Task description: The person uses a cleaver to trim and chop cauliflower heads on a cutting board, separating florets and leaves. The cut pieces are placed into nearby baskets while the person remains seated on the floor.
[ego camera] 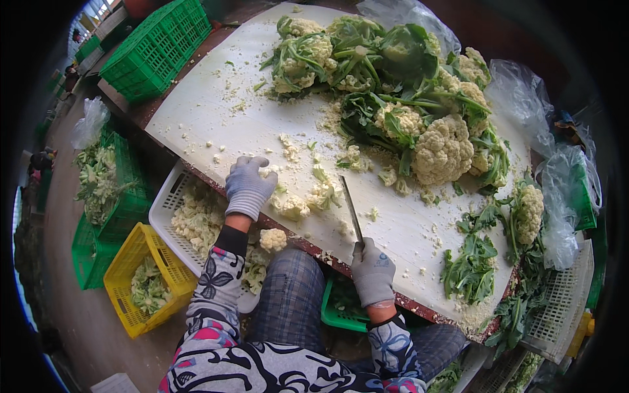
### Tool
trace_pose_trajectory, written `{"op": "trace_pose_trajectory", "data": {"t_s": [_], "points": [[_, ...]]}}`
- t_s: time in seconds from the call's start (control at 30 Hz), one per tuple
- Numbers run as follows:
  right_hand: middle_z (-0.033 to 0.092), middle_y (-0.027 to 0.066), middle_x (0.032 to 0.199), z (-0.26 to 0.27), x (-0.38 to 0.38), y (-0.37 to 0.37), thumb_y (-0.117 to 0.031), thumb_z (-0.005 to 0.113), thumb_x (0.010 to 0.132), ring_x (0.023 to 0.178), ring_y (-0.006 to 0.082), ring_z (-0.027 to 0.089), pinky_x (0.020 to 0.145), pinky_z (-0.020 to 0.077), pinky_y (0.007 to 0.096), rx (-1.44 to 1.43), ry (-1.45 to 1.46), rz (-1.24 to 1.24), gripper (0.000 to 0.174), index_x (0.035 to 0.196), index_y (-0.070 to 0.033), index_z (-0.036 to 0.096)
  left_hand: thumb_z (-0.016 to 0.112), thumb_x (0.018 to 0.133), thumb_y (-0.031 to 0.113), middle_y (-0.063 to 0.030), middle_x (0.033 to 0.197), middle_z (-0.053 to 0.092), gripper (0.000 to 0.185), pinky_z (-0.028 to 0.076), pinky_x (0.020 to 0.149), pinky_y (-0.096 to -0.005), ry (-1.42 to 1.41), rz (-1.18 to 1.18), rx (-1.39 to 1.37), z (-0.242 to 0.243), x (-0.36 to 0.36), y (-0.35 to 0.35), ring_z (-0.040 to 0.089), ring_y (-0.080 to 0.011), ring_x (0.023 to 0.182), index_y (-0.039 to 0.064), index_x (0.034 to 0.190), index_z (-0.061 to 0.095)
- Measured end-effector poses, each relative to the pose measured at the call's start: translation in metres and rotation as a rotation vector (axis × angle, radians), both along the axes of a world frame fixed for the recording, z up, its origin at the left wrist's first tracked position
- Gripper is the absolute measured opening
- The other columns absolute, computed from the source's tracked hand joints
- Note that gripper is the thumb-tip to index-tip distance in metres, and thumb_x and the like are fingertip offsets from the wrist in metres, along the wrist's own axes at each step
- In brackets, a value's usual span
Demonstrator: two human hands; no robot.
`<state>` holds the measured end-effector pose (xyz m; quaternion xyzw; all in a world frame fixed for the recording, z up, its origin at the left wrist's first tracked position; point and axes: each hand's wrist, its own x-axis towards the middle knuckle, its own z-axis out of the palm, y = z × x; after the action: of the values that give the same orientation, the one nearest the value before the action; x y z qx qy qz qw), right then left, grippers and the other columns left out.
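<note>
My right hand point(374, 272), in a grey knit glove, grips a long narrow knife point(351, 206) by its handle, the blade pointing away across the table. My gloved left hand point(249, 186) is at the table's near edge with bent fingers. A small cauliflower floret point(268, 171) shows between its fingertips and thumb; whether it is gripped I cannot tell. Cut florets point(292, 207) lie between the hands, beside another floret cluster point(325, 194). Below my left wrist, a white perforated basket point(164, 199) holds many florets. One loose cauliflower piece point(273, 240) sits near my knee.
Leafy cauliflower heads point(442, 150) are heaped at the back right of the white tabletop point(206, 118). Cut leaves point(469, 270) lie at the right. A green crate point(157, 49) stands at the far left, a yellow crate point(115, 285) on the floor. Plastic bags point(521, 98) line the right edge.
</note>
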<state>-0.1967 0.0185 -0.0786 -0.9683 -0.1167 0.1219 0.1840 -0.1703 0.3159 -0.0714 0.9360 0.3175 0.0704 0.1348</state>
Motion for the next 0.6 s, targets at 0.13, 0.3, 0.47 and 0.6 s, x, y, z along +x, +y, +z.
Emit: {"op": "trace_pose_trajectory", "data": {"t_s": [0.13, 0.3, 0.47, 0.6], "points": [[0.067, 0.0169, 0.072, 0.009, 0.007, -0.037, -0.029, 0.05, 0.098, 0.068, 0.0389, 0.067, 0.061, 0.0507, 0.0494, -0.075, -0.095, -0.204, 0.02, 0.098, -0.012, 0.06, 0.073, 0.077, 0.042, -0.0131, 0.122, 0.059, 0.042, 0.038, 0.103, -0.047, -0.173, -0.35, 0.071, 0.013, -0.002, -0.047, 0.052, -0.0318, 0.119, 0.018, 0.111, 0.07], [0.069, 0.0181, 0.077, 0.004, 0.046, -0.129, -0.032, 0.047, 0.099, 0.074, 0.0401, 0.068, 0.066, 0.0525, 0.0499, -0.425, -0.174, -0.443, 0.026, 0.103, -0.012, 0.063, 0.07, 0.078, 0.045, -0.0135, 0.117, 0.06, 0.039, 0.03, 0.107, -0.0541, 0.019, -1.051, 0.191, 0.002, 0.027, -0.115, 0.051, -0.0314, 0.121, 0.015, 0.103, 0.069], [0.071, 0.0192, 0.081, 0.002, 0.068, -0.147, -0.027, 0.05, 0.096, 0.08, 0.0388, 0.069, 0.069, 0.0533, 0.048, -0.523, -0.11, -0.352, 0.022, 0.101, -0.01, 0.062, 0.067, 0.081, 0.038, -0.0105, 0.105, 0.062, 0.029, 0.038, 0.095, -0.0457, 0.254, -0.793, 0.22, -0.001, 0.012, -0.074, 0.053, -0.0253, 0.114, 0.014, 0.098, 0.07], [0.071, 0.0169, 0.079, -0.009, 0.062, -0.135, -0.017, 0.049, 0.093, 0.078, 0.0372, 0.07, 0.066, 0.0543, 0.046, -0.554, -0.081, -0.265, 0.016, 0.1, -0.009, 0.061, 0.065, 0.086, 0.042, -0.0101, 0.108, 0.064, 0.034, 0.042, 0.093, -0.0447, 0.514, -0.479, 0.202, 0.042, 0.005, -0.06, 0.058, -0.0241, 0.108, 0.015, 0.107, 0.068]]}}
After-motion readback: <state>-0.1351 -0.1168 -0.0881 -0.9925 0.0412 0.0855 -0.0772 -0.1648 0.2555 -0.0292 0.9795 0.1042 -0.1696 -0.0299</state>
